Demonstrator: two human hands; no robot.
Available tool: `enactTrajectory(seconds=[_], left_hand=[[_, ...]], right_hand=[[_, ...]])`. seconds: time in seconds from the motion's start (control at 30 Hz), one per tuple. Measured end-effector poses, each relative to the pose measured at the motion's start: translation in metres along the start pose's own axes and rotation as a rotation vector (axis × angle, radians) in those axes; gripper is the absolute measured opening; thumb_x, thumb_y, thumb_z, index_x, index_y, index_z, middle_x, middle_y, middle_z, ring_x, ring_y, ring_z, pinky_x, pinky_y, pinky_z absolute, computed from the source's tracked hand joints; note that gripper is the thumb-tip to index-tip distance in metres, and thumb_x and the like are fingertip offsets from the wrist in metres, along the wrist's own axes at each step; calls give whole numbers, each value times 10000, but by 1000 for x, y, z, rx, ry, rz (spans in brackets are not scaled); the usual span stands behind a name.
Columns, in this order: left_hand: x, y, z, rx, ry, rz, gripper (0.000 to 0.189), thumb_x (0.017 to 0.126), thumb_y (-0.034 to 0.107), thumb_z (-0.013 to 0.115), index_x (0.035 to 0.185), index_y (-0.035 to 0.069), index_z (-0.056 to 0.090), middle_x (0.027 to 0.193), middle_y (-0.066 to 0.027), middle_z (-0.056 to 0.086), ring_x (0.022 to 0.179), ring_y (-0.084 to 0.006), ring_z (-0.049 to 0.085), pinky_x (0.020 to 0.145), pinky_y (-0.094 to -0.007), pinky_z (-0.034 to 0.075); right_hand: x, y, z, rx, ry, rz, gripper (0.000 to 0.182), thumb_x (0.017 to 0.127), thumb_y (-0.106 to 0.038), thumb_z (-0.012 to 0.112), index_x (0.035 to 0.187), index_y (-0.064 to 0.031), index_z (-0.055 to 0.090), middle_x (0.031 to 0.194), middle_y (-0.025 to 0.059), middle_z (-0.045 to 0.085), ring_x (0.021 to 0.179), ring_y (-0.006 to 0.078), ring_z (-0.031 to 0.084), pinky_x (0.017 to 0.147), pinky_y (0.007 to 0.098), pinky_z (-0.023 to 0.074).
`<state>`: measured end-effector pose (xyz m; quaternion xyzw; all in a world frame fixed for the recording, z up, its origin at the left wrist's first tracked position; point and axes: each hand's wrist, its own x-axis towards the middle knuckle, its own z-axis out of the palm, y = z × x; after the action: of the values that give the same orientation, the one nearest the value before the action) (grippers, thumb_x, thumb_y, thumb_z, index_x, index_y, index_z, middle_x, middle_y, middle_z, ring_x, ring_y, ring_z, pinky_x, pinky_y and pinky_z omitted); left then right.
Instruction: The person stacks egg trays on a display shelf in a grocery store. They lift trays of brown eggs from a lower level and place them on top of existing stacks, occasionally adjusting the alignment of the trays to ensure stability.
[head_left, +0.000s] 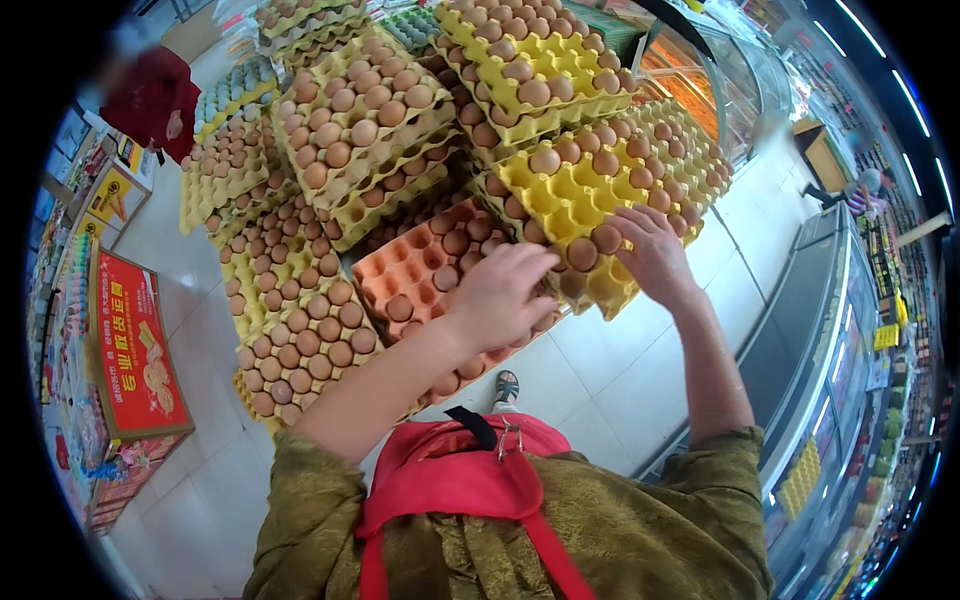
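Note:
My left hand (504, 294) hovers over an orange egg tray (390, 262), fingers pointing right, and its palm side is hidden. My right hand (651, 251) reaches over a bright yellow egg tray (551, 195), its fingertips at a brown egg (606, 239). Beside that egg lies another brown egg (583, 254) at the tray's near corner. Several pockets of the yellow tray hold no egg. The orange tray has brown eggs on its right and near sides and bare pockets at the left. Whether my left hand holds anything is hidden.
More stacked trays of brown eggs (307, 343) stand to the left and behind. A person in a dark red top (154, 101) is at the far left. A red display box (142, 345) stands left, and a glass-topped freezer (806, 300) runs along the right. A foot in a sandal (507, 386) shows below.

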<state>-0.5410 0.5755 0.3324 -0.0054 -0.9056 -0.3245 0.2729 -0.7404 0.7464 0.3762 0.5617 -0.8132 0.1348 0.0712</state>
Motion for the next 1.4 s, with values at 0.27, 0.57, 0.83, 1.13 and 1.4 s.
enactTrajectory(seconds=[0.27, 0.57, 0.83, 1.13, 1.4], left_hand=[[81, 14, 66, 343, -264, -217, 407, 712, 289, 763, 1003, 66, 585, 914, -88, 607, 865, -302, 601, 723, -395, 506], [75, -5, 44, -1284, 290, -838, 249, 900, 175, 566, 1088, 13, 561, 1035, -94, 598, 898, -201, 637, 755, -336, 536], [113, 3, 59, -292, -271, -623, 192, 860, 137, 606, 1043, 80, 614, 979, -87, 605, 829, -232, 642, 698, -358, 522], [147, 13, 83, 530, -716, -33, 134, 821, 162, 575, 943, 156, 633, 919, -97, 615, 850, -302, 647, 684, -429, 517], [113, -2, 74, -160, -103, -212, 285, 712, 185, 733, 962, 81, 644, 925, -105, 655, 806, -259, 652, 704, -351, 519]], right_hand=[[27, 70, -3, 52, -317, -39, 396, 740, -113, 675, 1127, -130, 594, 1125, 51, 592, 1067, 260, 568, 840, 390, 486], [33, 73, 10, 146, -244, 19, 186, 790, -140, 641, 958, -95, 575, 938, 44, 610, 840, 264, 634, 696, 379, 506], [15, 135, -5, 1801, 51, 647, 320, 939, -232, 475, 1210, -77, 542, 1092, 75, 633, 897, 184, 641, 731, 353, 526], [-17, 110, -18, 1079, -295, 579, 186, 925, -188, 584, 964, -8, 612, 808, 38, 605, 709, 112, 550, 638, 256, 461], [-11, 81, -4, 13, -170, -223, 132, 755, -183, 694, 836, -120, 611, 858, 68, 552, 811, 306, 584, 714, 437, 463]])
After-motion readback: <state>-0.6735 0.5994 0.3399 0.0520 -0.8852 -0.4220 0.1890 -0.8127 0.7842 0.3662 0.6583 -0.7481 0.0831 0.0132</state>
